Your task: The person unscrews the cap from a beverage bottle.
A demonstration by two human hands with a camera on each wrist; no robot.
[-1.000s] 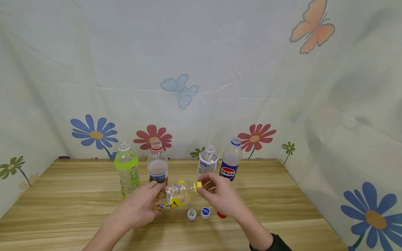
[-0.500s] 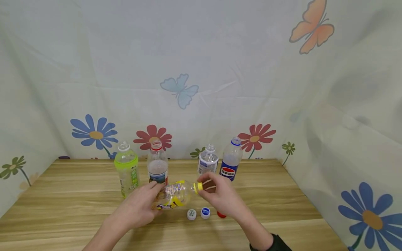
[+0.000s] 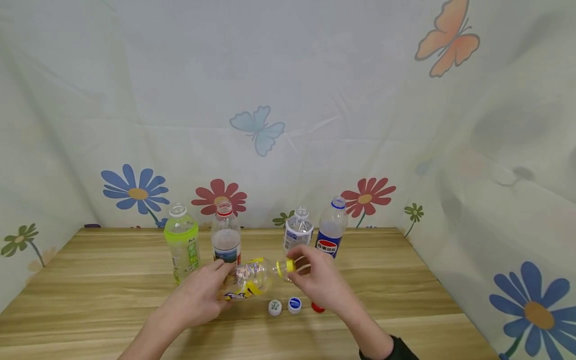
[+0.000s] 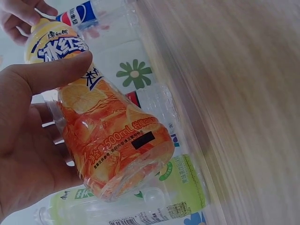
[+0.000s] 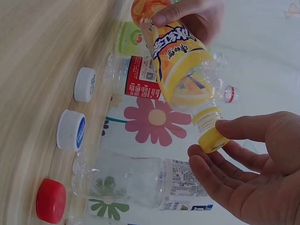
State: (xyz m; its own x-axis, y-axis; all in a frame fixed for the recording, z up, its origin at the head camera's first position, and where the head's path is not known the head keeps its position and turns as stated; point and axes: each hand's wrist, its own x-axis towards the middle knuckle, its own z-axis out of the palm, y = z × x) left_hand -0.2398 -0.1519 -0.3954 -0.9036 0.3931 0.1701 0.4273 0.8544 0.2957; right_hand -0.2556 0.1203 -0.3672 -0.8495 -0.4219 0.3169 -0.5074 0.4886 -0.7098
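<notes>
My left hand [image 3: 204, 292] grips the lower body of a tilted iced tea bottle [image 4: 117, 136] with an orange and yellow label. The left thumb lies across the label in the left wrist view. At the bottle's mouth, my right hand [image 3: 321, 277] pinches a yellow bottle cap [image 5: 212, 139] between thumb and fingers. Threads of the clear neck show between the cap and the yellow neck ring [image 5: 206, 114], so the cap sits at the very end of the neck. The bottle is held over the table, its neck pointing right in the head view.
Uncapped bottles stand behind: a green-labelled one [image 3: 182, 245], one with a red neck ring [image 3: 226, 235], a clear one [image 3: 299, 232] and a Pepsi bottle [image 3: 331, 230]. Two white caps [image 3: 275, 307] and a red cap [image 3: 317, 307] lie on the wooden table [image 3: 112, 300] in front.
The right hand and the yellow cap have shifted slightly right, away from the bottle, exposing more of the neck. The left hand and bottle stay where they were.
</notes>
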